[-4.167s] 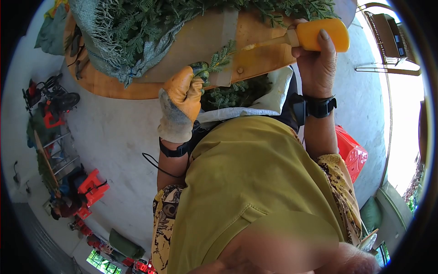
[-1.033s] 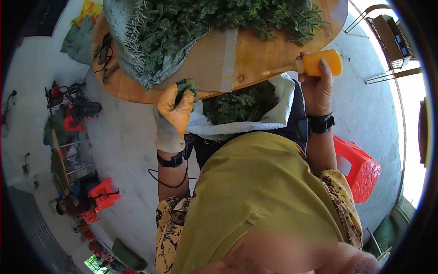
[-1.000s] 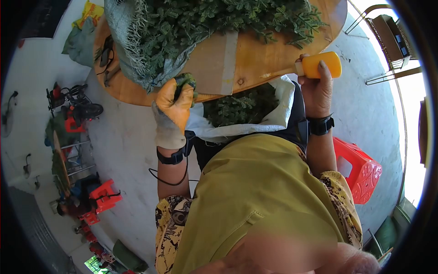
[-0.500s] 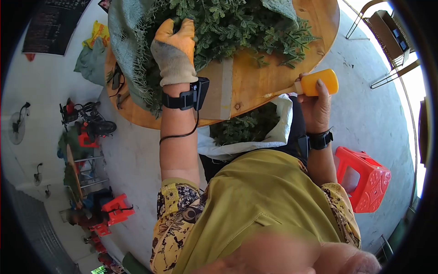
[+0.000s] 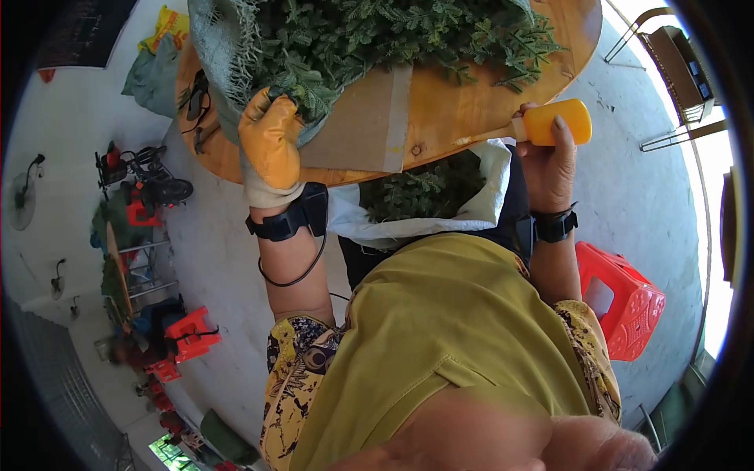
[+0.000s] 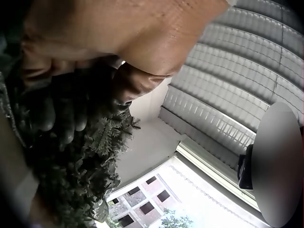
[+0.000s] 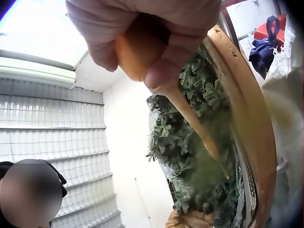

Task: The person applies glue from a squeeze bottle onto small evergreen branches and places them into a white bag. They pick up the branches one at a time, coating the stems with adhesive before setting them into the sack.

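Note:
My left hand (image 5: pixel 271 145), in an orange and grey glove, is at the near left edge of a pile of green needle branches (image 5: pixel 377 39). Its curled fingers pinch a sprig (image 5: pixel 306 88) whose tip shows beyond them. In the left wrist view its dark fingertips (image 6: pixel 66 118) lie against foliage (image 6: pixel 76 175). My bare right hand (image 5: pixel 550 169) grips a yellow squeeze bottle (image 5: pixel 559 122) over the table's right front edge. The bottle's long nozzle (image 7: pixel 190 114) points left over the wood, with yellow residue at its tip.
A green woven sack (image 5: pixel 216 47) lies around the pile on the wooden table (image 5: pixel 448 114), beside a cardboard sheet (image 5: pixel 353 125). Below the table edge, a white sack (image 5: pixel 491 188) on the lap holds more branches. A red stool (image 5: pixel 636 310) stands at the right.
My left hand has drawn back from deeper in the pile to its near edge, now with a sprig. My right hand keeps its grip on the bottle. The head view has shifted slightly.

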Demonstrator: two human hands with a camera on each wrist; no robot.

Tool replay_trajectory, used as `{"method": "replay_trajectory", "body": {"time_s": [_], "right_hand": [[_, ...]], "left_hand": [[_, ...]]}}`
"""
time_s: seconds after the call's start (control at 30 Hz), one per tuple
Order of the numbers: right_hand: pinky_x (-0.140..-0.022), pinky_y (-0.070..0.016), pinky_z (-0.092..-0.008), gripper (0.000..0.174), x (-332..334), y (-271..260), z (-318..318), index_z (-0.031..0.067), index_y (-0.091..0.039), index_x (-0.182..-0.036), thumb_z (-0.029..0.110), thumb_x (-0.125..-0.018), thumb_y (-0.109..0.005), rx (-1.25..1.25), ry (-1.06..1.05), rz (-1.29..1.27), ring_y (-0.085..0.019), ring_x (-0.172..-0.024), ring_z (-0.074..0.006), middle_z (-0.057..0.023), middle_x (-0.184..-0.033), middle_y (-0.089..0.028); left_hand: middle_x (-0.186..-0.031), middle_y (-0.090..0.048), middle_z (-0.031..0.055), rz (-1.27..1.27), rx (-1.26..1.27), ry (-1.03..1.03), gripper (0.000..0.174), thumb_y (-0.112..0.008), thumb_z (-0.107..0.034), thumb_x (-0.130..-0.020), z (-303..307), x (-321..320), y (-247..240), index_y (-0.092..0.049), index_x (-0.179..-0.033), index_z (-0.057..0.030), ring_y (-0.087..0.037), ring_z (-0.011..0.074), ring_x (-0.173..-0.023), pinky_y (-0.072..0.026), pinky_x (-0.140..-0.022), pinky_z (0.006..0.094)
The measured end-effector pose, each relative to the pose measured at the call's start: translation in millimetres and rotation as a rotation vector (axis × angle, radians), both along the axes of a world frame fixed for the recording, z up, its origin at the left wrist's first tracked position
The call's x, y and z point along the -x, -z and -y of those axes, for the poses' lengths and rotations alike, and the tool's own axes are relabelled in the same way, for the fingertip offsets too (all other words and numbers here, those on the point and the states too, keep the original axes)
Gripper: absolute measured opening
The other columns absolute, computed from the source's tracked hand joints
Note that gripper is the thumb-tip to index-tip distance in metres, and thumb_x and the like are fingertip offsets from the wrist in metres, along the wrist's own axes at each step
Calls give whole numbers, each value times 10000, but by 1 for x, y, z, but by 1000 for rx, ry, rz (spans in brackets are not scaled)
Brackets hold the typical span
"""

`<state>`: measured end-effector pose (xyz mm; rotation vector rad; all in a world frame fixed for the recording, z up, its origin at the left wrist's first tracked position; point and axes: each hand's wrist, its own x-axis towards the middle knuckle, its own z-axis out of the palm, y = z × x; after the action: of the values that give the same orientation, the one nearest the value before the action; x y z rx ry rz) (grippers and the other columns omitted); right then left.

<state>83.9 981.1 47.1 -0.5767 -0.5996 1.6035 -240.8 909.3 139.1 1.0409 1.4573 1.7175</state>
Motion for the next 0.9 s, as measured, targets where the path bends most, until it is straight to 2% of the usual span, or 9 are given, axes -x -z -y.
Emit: {"method": "replay_trajectory", "body": {"time_s": [0.07,0.23,0.3,0.37,0.43,0.53,0.73,0.87,0.9], "right_hand": [[-555,-500,-284,337,1,0,1,-29,-523,-1127,217,-905,-581,9,-17,-71,-638,-889,-270,-200,-1046,-642],[-565,-499,-278,388,6,-15,10,-35,-509,-1168,257,-918,-557,15,-67,-119,-622,-935,-281,-215,-1071,-624],[-565,-501,-253,445,8,-20,13,-46,-490,-1178,307,-921,-574,-37,-156,-174,-517,-1142,-320,-222,-1215,-504],[-551,-509,-252,460,13,-25,14,-50,-484,-1198,304,-917,-574,-32,-177,-189,-499,-1148,-320,-222,-1209,-490],[-560,-490,-273,451,20,-27,15,-72,-507,-1159,313,-926,-532,-109,-285,-241,-611,-920,-272,-239,-1089,-605],[-545,-497,-271,452,27,-26,17,-76,-515,-1149,316,-923,-531,-121,-341,-231,-619,-900,-271,-243,-1071,-612],[-521,-513,-259,418,34,-18,17,-61,-518,-1144,290,-918,-527,-150,-394,-186,-629,-924,-284,-235,-1060,-619],[-506,-512,-264,392,38,-19,20,-38,-506,-1142,278,-911,-536,-131,-375,-159,-631,-941,-294,-235,-1054,-622],[-501,-511,-266,387,39,-20,20,-30,-501,-1143,275,-908,-541,-126,-372,-139,-632,-945,-297,-235,-1052,-623]], "left_hand": [[-858,-639,4,78,42,55,146,-548,-52,-880,16,3,5,-630,-984,10,-585,78,-732,-476,-684,229],[-889,-640,54,153,296,407,191,-503,-34,-885,42,0,21,-588,-1043,30,-617,125,-738,-505,-670,259],[-889,-622,88,332,348,486,152,-489,54,-835,44,-2,30,-601,-934,24,-616,149,-760,-511,-667,260],[-925,-666,188,-336,201,697,232,-553,-102,-823,42,8,52,-605,-987,54,-658,232,-721,-545,-649,312],[-890,-642,139,-246,259,794,134,-536,-22,-809,41,13,67,-603,-894,58,-618,193,-717,-507,-634,285],[-895,-580,69,-612,-68,876,134,-477,158,-771,34,-6,53,-561,-814,63,-544,136,-773,-438,-653,250],[-926,-598,82,-541,164,901,180,-529,163,-727,30,-13,48,-592,-820,22,-578,191,-801,-458,-699,261],[-939,-605,95,-703,46,936,183,-557,142,-704,25,-14,51,-602,-811,1,-591,226,-828,-467,-719,285],[-890,-581,106,-740,8,907,77,-560,59,-724,24,-17,53,-541,-758,-8,-562,256,-792,-448,-682,307]]}}
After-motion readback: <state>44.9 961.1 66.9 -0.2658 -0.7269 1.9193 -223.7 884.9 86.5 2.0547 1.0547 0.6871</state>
